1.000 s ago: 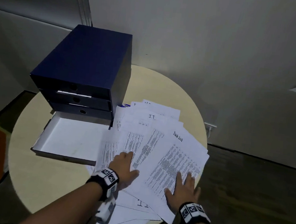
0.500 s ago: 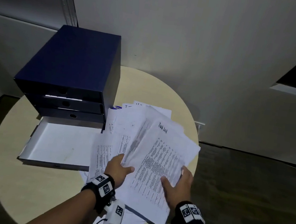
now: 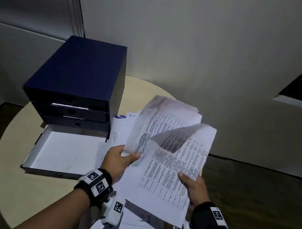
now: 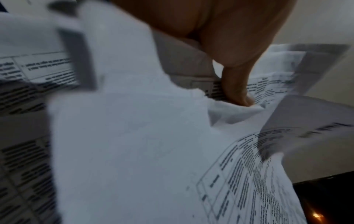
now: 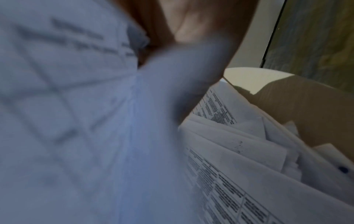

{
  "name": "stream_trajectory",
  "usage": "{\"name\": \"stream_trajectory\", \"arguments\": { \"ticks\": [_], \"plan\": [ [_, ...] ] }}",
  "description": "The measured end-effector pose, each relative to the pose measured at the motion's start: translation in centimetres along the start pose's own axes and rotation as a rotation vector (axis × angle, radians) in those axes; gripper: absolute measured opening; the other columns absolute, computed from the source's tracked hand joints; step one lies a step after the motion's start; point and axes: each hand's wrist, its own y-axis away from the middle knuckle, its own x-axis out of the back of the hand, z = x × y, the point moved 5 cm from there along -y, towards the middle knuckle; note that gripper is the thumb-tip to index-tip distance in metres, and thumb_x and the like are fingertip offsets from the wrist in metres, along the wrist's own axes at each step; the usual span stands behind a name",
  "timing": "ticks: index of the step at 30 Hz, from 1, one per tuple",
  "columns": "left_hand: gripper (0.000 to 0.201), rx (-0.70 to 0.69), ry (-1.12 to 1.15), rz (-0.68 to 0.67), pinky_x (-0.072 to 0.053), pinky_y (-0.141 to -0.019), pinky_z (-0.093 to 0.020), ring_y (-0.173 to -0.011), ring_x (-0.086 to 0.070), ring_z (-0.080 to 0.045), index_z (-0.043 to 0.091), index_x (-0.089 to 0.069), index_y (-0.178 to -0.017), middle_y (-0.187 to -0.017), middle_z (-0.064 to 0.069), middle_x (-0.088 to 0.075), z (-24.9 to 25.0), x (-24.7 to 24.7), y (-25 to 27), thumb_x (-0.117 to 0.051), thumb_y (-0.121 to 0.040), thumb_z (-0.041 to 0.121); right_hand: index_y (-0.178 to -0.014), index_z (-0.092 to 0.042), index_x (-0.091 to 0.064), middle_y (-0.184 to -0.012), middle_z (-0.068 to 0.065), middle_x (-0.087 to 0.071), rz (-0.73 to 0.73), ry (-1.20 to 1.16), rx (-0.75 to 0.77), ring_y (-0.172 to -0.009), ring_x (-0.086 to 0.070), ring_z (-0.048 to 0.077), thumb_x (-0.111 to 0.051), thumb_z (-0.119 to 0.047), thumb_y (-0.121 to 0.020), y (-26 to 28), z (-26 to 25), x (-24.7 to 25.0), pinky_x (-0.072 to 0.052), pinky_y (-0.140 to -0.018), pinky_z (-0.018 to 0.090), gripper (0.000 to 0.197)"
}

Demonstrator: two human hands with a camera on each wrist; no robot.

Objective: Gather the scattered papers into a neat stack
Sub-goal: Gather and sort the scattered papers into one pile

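Observation:
Both hands hold printed white sheets lifted above the round table (image 3: 14, 183). My left hand (image 3: 121, 158) pinches the lower corner of a bundle of papers (image 3: 161, 119) that curls upward and is blurred. My right hand (image 3: 190, 185) grips the right edge of a flatter set of printed sheets (image 3: 169, 174), thumb on top. In the left wrist view a finger (image 4: 235, 89) presses into the papers (image 4: 134, 136). The right wrist view is filled by blurred sheets (image 5: 76, 121). More papers (image 3: 138, 222) lie on the table under the hands and others (image 3: 123, 130) beside the drawer box.
A dark blue three-drawer box (image 3: 80, 78) stands at the table's back left. Its pulled-out white drawer tray (image 3: 68, 153) lies in front of it. A pale wall rises behind the table, and dark floor (image 3: 259, 205) lies to the right.
Both hands went from pressing flat on the spread papers to gripping them and lifting them off the table. The left bundle now curls upward.

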Motion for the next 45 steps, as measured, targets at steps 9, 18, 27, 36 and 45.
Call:
{"name": "stream_trajectory", "arguments": {
  "ticks": [9,18,27,36,45],
  "plan": [
    [0.043,0.300,-1.105,0.145,-0.041,-0.104,-0.037,-0.124,-0.047,-0.024,0.022,-0.055,-0.130,-0.137,-0.005,-0.047,-5.9,5.3,1.3,-0.060,-0.090,0.037,-0.145,-0.004,-0.042,-0.115,0.008,-0.059,0.187,0.279,-0.129,-0.088,-0.065,0.028,-0.078,-0.026,-0.084,0.8,5.2,2.6,-0.054,-0.076,0.035,0.074],
    [0.081,0.218,-1.021,0.322,-0.050,-0.087,-0.039,-0.112,-0.058,-0.032,0.015,-0.025,-0.145,-0.130,-0.014,-0.050,-5.4,9.0,2.8,-0.074,-0.081,0.022,-0.153,0.000,-0.020,-0.109,0.015,-0.053,0.227,0.381,-0.247,-0.090,-0.055,0.028,-0.070,-0.025,-0.090,-0.1,11.2,3.8,-0.043,-0.074,0.037,0.085],
    [0.087,0.170,-1.092,0.200,-0.052,-0.092,-0.045,-0.118,-0.057,-0.029,0.022,-0.020,-0.145,-0.143,-0.005,-0.047,-8.7,6.8,4.0,-0.072,-0.075,0.016,-0.153,-0.007,-0.022,-0.081,0.013,-0.057,0.228,0.434,-0.315,-0.070,-0.054,0.026,-0.073,-0.031,-0.086,0.2,11.4,3.7,-0.044,-0.061,0.033,0.087],
    [0.041,0.418,-1.213,0.320,-0.049,-0.079,-0.036,-0.106,-0.064,-0.033,0.004,-0.052,-0.118,-0.117,-0.016,-0.066,-7.6,5.9,2.2,-0.057,-0.093,0.037,-0.154,-0.003,-0.017,-0.089,0.013,-0.053,0.228,0.446,-0.309,-0.064,-0.047,0.022,-0.070,-0.024,-0.090,1.0,10.3,3.2,-0.039,-0.056,0.029,0.085],
    [0.045,0.224,-1.348,0.249,-0.049,-0.078,-0.037,-0.114,-0.050,-0.029,0.016,-0.055,-0.115,-0.120,-0.008,-0.047,-9.0,4.8,3.3,-0.064,-0.083,0.046,-0.148,-0.002,-0.032,-0.062,0.006,-0.051,0.213,0.406,-0.290,-0.048,-0.045,0.021,-0.066,-0.016,-0.093,2.1,9.1,2.9,-0.036,-0.046,0.027,0.066]
  ]
}}
